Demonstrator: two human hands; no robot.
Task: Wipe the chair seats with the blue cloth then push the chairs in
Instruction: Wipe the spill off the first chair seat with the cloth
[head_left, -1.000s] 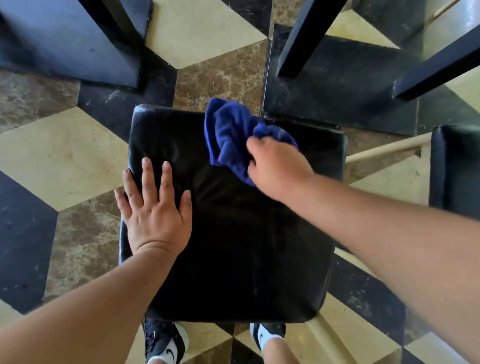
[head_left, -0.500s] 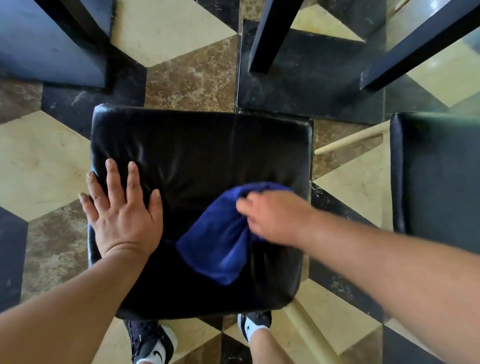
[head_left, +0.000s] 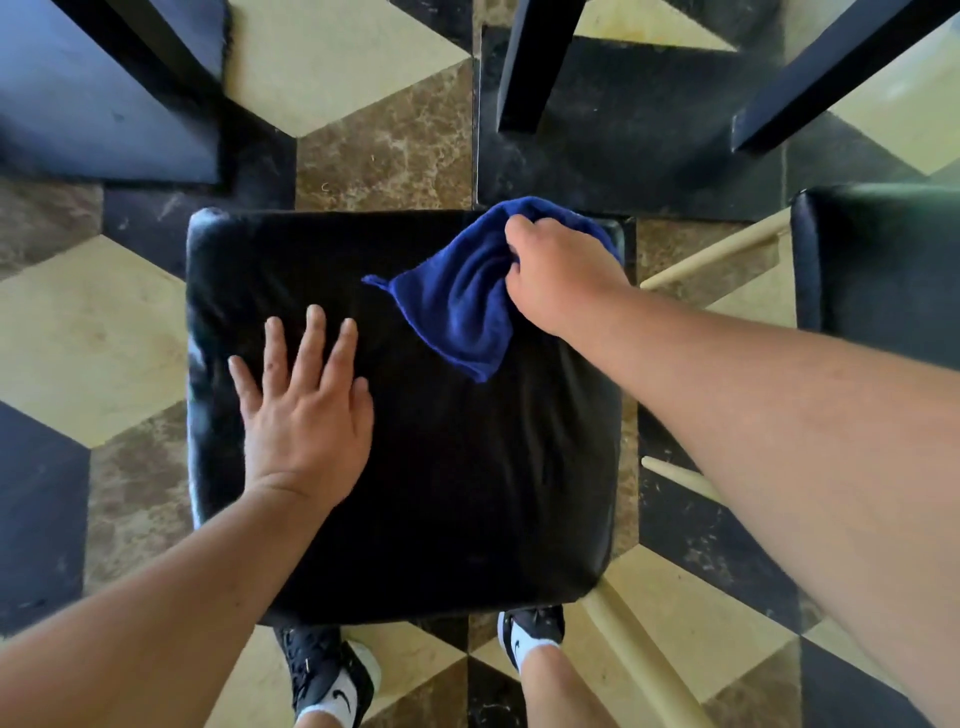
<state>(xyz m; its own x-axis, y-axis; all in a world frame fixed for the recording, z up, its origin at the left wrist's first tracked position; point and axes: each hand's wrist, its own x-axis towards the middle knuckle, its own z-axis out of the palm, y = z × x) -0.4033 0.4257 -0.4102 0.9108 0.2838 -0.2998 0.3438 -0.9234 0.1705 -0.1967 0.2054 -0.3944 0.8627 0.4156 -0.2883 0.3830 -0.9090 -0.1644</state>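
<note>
Since 0.5 s ago right hand (head_left: 558, 275) has swept blue cloth (head_left: 462, 301) from near-centre to far right corner of chair seat (head_left: 415, 493), fingers bunching it. Left hand (head_left: 306, 410) flat, fingers spread. Wiping step; next stroke should cover left half

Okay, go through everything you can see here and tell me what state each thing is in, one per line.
Left hand: open, flat on the seat.
Right hand: closed on the cloth.
Cloth: bunched, on the seat's far right corner.
Seat: pulled out from the table.
Second seat: at right, untouched.
</note>
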